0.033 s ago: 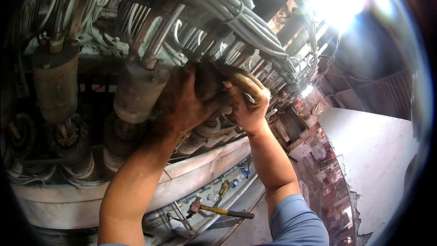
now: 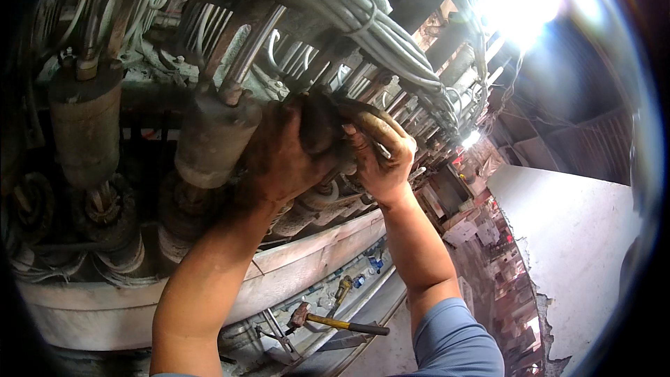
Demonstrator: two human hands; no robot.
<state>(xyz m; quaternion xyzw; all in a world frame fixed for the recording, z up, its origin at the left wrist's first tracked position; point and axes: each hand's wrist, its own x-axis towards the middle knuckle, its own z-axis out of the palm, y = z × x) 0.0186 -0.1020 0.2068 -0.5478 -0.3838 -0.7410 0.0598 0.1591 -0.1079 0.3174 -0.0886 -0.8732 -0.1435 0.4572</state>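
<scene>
A dark, grimy cylinder (image 2: 319,124) stands in a row of similar machine parts, and both of my hands are closed about it. My left hand (image 2: 283,160) wraps its left side, with the thumb up along it. On the other side, my right hand (image 2: 382,150) curls its fingers over the top right edge. Shadow and dirt hide most of the fingertips and the part's lower end. Left of my hands, a grey cylinder (image 2: 215,141) hangs below a shiny metal rod (image 2: 255,52). Farther left is another such cylinder (image 2: 85,129).
Bundled pale cables (image 2: 349,17) cross above my hands. A pale curved rail (image 2: 300,258) runs beneath the cylinders. Below it lie a hammer (image 2: 338,323) with a yellow and black handle and a brass-coloured fitting (image 2: 343,287). A bright lamp (image 2: 520,0) shines at upper right, above a white panel (image 2: 572,230).
</scene>
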